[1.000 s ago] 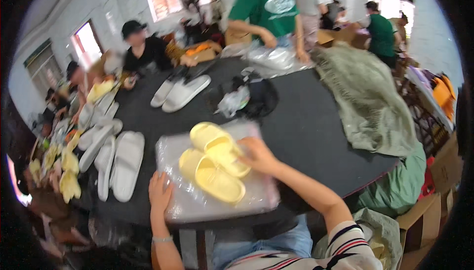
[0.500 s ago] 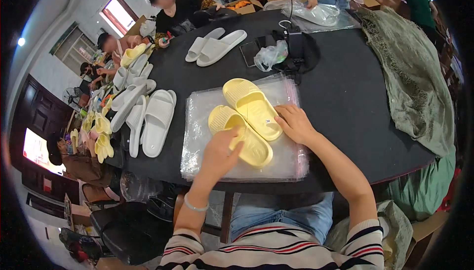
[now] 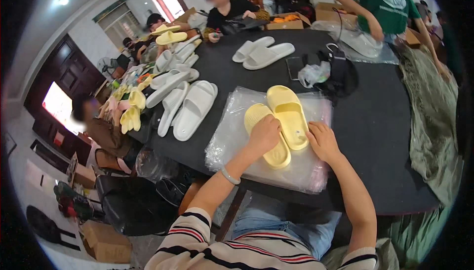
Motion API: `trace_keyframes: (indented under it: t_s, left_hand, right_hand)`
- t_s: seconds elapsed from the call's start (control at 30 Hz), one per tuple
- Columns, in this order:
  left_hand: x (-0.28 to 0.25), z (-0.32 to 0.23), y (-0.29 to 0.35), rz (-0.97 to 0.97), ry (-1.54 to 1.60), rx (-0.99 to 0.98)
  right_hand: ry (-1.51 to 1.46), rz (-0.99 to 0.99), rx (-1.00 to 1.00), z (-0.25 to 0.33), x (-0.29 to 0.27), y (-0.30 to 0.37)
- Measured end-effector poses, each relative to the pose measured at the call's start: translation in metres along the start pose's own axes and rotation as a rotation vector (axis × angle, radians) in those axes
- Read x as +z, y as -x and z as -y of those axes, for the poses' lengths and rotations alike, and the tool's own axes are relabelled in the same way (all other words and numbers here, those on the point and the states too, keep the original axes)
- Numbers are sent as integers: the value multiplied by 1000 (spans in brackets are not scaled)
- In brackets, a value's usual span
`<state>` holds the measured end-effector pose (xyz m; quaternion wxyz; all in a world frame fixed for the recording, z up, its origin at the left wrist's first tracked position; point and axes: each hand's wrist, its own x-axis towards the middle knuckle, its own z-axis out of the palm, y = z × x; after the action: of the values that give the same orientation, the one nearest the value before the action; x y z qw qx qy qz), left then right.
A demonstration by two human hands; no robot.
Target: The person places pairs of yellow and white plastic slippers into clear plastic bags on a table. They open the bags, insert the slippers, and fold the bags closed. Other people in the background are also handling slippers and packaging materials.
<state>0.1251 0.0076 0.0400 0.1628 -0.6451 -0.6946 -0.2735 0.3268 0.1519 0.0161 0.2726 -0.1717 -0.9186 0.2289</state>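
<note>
A pair of yellow slide slippers lies side by side, toes pointing away from me, on a stack of clear plastic bags (image 3: 229,139). My left hand (image 3: 265,134) is closed over the left yellow slipper (image 3: 277,157), fingers curled at the back of its strap and partly hidden. Beside the heel half of the right yellow slipper (image 3: 295,129) rests my right hand (image 3: 323,141). Its fingers are loosely bent and the thumb is near the slipper's edge; nothing shows within its grasp.
White slippers (image 3: 196,109) and more yellow ones (image 3: 132,117) crowd the table's left side. Another white pair (image 3: 269,55) lies farther back. A phone, a small plastic bag (image 3: 314,74) and a black device (image 3: 340,70) sit beyond the stack. Grey-green cloth (image 3: 432,127) drapes the right edge. Co-workers surround the table.
The view has swung left, shifting the scene rightward. My left hand has closed onto the left slipper. The right hand stays by the right slipper, its thumb now off the insole.
</note>
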Motion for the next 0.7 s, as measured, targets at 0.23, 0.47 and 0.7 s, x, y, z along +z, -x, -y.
trace_keyframes:
  t_s: [0.23, 0.47, 0.7]
  left_hand:
    - [-104, 32, -12, 217, 1269, -752]
    - [-209, 39, -33, 211, 1044, -764]
    - [-389, 237, -73, -362, 261, -723]
  right_hand:
    - [-29, 3, 16, -2, 4, 0]
    - [-11, 15, 18, -1, 0, 1]
    - [33, 37, -10, 4, 0, -2]
